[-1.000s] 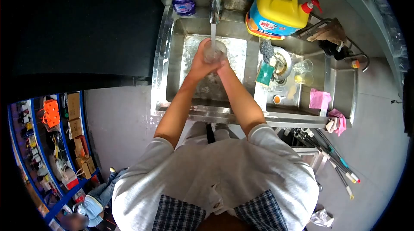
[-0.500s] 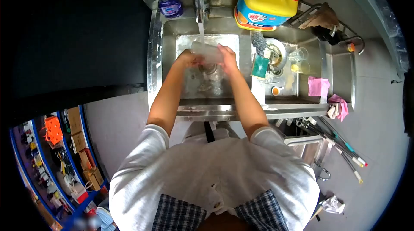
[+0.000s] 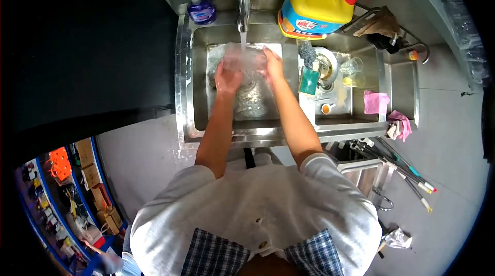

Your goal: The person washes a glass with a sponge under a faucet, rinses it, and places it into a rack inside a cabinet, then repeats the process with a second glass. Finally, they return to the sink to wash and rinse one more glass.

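Observation:
Both hands hold a translucent plastic container point(image 3: 247, 59), smeared by motion, beneath the stream from the faucet point(image 3: 243, 10). My left hand point(image 3: 227, 78) is closed on the container's left side. On its right side my right hand point(image 3: 273, 64) grips it, the thumb near the top edge. Water runs onto the container and splashes in the basin of the steel sink point(image 3: 201, 106) below. The container's exact shape and whatever may be inside it are too blurred to make out.
A purple soap bottle point(image 3: 201, 10) and a large yellow detergent jug point(image 3: 317, 8) stand behind the basins. A green sponge point(image 3: 309, 80) and steel wool point(image 3: 307, 53) lie on the divider. The right basin holds clear cups point(image 3: 352, 65), a small orange-filled cup point(image 3: 326, 108) and a pink cloth point(image 3: 376, 102).
The container has shifted slightly left and is turned under the water. My left hand has moved from its upper left corner to lower on its side, and more water splashes below.

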Available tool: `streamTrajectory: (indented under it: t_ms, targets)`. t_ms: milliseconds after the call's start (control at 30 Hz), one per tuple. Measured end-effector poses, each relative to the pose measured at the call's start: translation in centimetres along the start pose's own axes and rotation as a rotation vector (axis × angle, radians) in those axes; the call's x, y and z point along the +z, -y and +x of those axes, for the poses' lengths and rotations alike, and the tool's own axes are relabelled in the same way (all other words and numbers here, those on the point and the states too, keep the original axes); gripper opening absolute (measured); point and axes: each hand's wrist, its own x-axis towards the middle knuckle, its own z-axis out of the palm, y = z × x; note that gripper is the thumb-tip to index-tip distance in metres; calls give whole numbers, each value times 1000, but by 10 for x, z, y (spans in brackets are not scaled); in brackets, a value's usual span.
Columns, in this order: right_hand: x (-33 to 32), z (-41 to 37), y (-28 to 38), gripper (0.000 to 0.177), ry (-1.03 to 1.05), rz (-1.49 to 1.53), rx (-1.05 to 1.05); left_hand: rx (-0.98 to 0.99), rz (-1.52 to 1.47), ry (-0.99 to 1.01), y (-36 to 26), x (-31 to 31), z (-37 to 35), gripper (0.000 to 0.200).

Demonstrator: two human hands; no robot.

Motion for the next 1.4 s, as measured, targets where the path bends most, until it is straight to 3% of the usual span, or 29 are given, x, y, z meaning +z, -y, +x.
streamTrajectory:
  t_ms: [67,100,133,200,233,333,433,533,567,633,667,700,800,967,1067,1200,1233,1300,1333,1400]
  targets:
    - [1,-5,-14,30,6,388,360,100,282,-88,3,41,1,62]
    - [-10,19,-49,39,424,537,251,131,596,-49,1,33,5,68]
    - [-4,20,-54,40,441,611,321,179,908,-22,-1,25,9,73]
    - [3,13,-65,42,460,760,461,206,1196,-35,1,70,-9,81]
    - [6,10,-67,41,400,615,465,152,1206,-91,0,63,2,91]
    - [3,9,-60,40,202,173,448,190,1185,-38,-7,73,6,88]
    - [-3,18,-41,37,267,-23,368,235,1331,20,-5,76,-5,86]
    - [3,-1,-14,37,212,-283,185,296,1261,72,-5,73,-13,86]
    - [9,-8,-1,40,207,-278,74,310,1385,59,-8,72,-16,87]
    - [12,-15,17,41,355,-136,45,335,1626,16,-17,73,-27,89]
    - [13,-17,24,41,427,-64,28,330,1613,28,-19,66,-30,89]
    - [17,-24,33,30,436,-226,-17,325,1599,44,-21,60,-31,88]
    - [10,-14,15,25,520,-675,-328,260,1620,82,-24,56,-37,86]
    - [13,-2,19,14,457,-795,-397,83,1489,128,-26,59,-52,84]
    - [24,1,45,12,614,-1236,-594,-34,1375,79,-27,72,-53,83]
    - [25,13,51,22,880,-1244,-712,-184,1334,262,-46,80,-49,81]
    - [27,16,55,21,858,-1248,-503,-245,1361,321,-52,82,-48,80]
    - [27,18,65,20,793,-1241,-79,-434,1101,258,-55,79,-42,80]
    - [28,15,68,19,680,-1156,-138,-520,965,232,-55,78,-37,80]
    - [39,15,76,19,470,-985,-269,-433,1132,252,-55,78,-28,83]
